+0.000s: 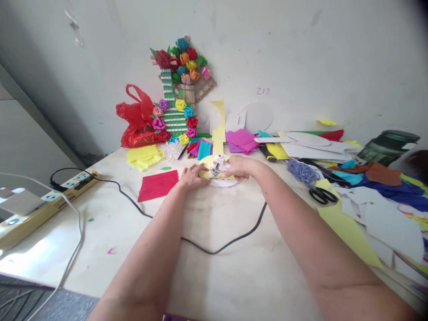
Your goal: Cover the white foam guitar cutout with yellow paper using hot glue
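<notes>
Both arms reach forward over the table to a yellow guitar-shaped paper piece (218, 133), whose long neck points toward the wall. My left hand (193, 177) lies spread at the left edge of its round body, fingers apart. My right hand (241, 166) is closed at the right side, thumb and fingers against a small white device (218, 166) standing on the yellow body. A white rounded sheet (224, 183) shows under the near edge of the yellow piece. The right fingertips are partly hidden behind the device.
A red sheet (158, 185) and yellow crepe paper (145, 157) lie left. Paper flower crafts (175, 116) and a red bag (135, 120) stand behind. Black scissors (323, 195), purple cord (302, 172) and scraps lie right. A black cable (214, 253) crosses the table from the power strip (63, 191).
</notes>
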`<state>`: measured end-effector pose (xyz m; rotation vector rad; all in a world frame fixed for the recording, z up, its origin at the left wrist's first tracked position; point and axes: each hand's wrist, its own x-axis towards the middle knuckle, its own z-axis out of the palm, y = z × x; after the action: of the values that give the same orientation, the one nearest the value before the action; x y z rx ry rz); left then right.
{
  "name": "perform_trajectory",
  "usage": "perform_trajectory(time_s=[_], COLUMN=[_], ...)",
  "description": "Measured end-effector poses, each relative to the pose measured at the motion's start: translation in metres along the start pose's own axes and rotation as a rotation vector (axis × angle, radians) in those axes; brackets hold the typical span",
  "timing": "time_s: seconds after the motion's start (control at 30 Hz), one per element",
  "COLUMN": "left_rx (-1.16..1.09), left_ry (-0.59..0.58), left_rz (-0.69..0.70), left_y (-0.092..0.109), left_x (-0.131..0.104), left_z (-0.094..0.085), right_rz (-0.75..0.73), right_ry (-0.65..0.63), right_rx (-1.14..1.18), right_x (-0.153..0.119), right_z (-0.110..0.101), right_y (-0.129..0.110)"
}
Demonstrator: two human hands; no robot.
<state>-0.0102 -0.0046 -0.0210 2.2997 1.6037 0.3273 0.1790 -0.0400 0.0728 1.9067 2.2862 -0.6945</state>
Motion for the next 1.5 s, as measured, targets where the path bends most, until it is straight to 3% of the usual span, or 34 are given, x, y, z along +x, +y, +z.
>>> perform_trajectory(time_s=[0.4,1.03,1.5], left_rx=[-0.022,0.013,0.072], left_ry=[0.025,0.003,0.002], left_rz=[0.016,0.019,0.015], left_y=[-0.001,-0.001,-0.002], left_x=[-0.002,-0.003,0.0], left_z=[0.0,-0.001,0.001], right_rz=[-0.081,-0.1,-0.098], right_ry=[0.128,0.057,0.04], right_rx=[0.237,0.223,0.214], right_x=[-0.039,-0.013,-0.01], right_z=[-0.02,-0.008,-0.004], right_y=[0.02,0.044,0.041])
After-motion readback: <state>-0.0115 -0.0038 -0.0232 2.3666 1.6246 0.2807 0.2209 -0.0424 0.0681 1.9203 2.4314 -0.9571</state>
